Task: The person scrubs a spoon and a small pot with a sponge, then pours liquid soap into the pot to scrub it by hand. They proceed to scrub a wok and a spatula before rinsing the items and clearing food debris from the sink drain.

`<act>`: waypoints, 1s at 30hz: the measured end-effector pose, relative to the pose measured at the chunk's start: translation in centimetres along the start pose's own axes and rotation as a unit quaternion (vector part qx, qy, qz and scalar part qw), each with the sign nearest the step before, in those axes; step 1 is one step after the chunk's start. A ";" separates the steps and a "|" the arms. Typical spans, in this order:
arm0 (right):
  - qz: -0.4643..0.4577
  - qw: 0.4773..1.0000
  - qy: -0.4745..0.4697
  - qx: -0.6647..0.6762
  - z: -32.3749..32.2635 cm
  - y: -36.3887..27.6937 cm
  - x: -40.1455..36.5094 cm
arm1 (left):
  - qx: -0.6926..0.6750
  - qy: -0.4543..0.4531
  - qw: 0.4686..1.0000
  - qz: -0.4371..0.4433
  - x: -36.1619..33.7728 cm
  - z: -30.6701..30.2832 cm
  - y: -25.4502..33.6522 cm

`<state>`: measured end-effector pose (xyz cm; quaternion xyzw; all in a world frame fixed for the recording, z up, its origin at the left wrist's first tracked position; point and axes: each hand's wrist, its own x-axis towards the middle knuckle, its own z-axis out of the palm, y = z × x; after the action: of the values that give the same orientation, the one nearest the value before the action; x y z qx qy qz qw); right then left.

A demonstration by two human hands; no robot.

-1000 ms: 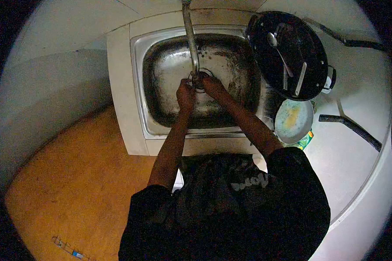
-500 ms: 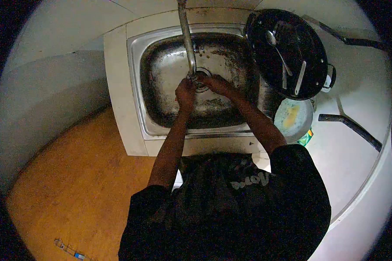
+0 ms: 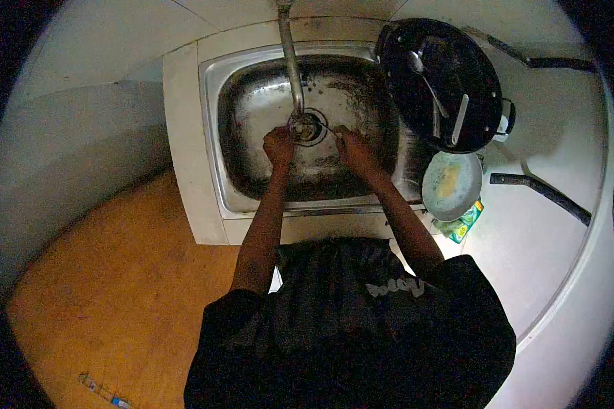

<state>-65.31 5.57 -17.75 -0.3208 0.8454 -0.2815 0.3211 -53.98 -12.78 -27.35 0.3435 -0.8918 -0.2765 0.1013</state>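
Over the drain (image 3: 315, 140) of the steel sink (image 3: 249, 180), both my hands work below the faucet (image 3: 292, 65). My right hand (image 3: 355, 150) is closed on a thin dark handle (image 3: 328, 128), which runs left toward a small round shape (image 3: 303, 127) under the spout. What kind of utensil this is I cannot tell. My left hand (image 3: 278, 145) is curled, its fingers right at the left edge of that round shape. The inside of its grip is hidden.
A large black pan (image 3: 474, 88) holding a spoon (image 3: 430, 82) and other utensils stands right of the sink. Near me lie a pale round dish (image 3: 450, 201) and a green-yellow packet (image 3: 465, 223). A black bent bar (image 3: 549, 195) sits farther right.
My hands have moved apart: the left a little to the left, the right to the right and lower. The handle and round shape between them now show. The view has shifted slightly.
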 end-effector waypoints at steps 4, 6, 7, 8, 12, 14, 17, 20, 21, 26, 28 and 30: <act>-0.033 0.989 0.145 0.004 0.1 2.9 -3.4 | -0.223 0.025 0.966 -0.130 -0.7 -1.2 0.0; -0.019 0.994 0.105 -0.002 -1.0 4.6 -5.4 | -0.170 0.080 0.982 -0.035 -0.7 -2.0 -0.1; -0.016 0.997 0.074 -0.009 -1.2 5.3 -6.2 | -0.229 0.043 0.962 -0.142 -0.7 -3.0 0.4; -0.014 0.999 0.044 -0.016 -1.5 5.8 -7.0 | -0.284 0.006 0.927 -0.246 -0.6 -3.9 0.8; 0.116 0.982 0.149 -0.021 -3.3 3.5 -8.7 | -0.451 0.010 0.884 -0.126 -1.1 -4.7 -1.9; -0.017 0.957 0.281 -0.076 -2.7 4.7 -9.1 | -0.486 -0.013 0.848 -0.212 -1.1 -7.5 -0.5; 0.006 0.951 0.288 -0.111 -2.4 5.5 -9.9 | -0.386 -0.021 0.911 -0.145 -1.2 -11.3 1.9; 0.177 0.946 0.246 -0.116 -3.9 2.1 -10.5 | -0.373 -0.047 0.908 -0.183 -1.7 -13.7 3.1; 0.175 0.946 0.248 -0.114 -3.7 1.8 -10.6 | -0.372 -0.045 0.909 -0.180 -1.7 -13.9 2.7; 0.148 0.931 0.299 -0.151 -0.4 5.0 -10.1 | -0.294 -0.063 0.927 -0.224 -3.1 -17.2 4.8; 0.098 0.918 0.328 -0.198 0.8 6.9 -10.1 | -0.294 -0.051 0.930 -0.216 -3.9 -18.0 5.3; 0.061 0.910 0.339 -0.229 0.2 6.5 -11.0 | -0.355 -0.048 0.909 -0.213 -4.5 -17.8 5.1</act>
<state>-61.06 17.61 -18.38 -0.2186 0.9626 -0.1520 -0.0510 -46.82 -14.22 -9.73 0.4531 -0.6442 -0.6059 0.1126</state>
